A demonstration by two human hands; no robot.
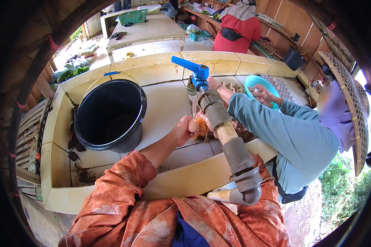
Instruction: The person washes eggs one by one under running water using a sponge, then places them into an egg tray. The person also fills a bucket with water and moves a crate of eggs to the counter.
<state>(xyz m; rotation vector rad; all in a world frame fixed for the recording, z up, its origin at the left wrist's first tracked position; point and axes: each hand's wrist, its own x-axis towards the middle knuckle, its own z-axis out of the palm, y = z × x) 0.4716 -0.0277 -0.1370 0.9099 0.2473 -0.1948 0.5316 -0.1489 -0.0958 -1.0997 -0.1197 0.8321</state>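
Observation:
An egg (pixel 192 125) is held in my left hand (pixel 181 131), its fingers wrapped round it under the tap. My right hand (pixel 209 123) presses an orange-brown fibrous scrubber (pixel 201 129) close beside the egg. The grey pipe partly hides this hand. Water (pixel 194 106) runs from the tap with the blue lever handle (pixel 185 64) onto the egg and scrubber. Both hands are over the tiled basin (pixel 165 103).
A black bucket (pixel 111 115) stands left in the basin. The upright pipe (pixel 228 140) rises between my arms. At right, a co-worker (pixel 284 131) reaches across, one hand on eggs in a turquoise bowl (pixel 248 82). Egg trays (pixel 282 88) lie beyond. Another person (pixel 237 31) sits behind.

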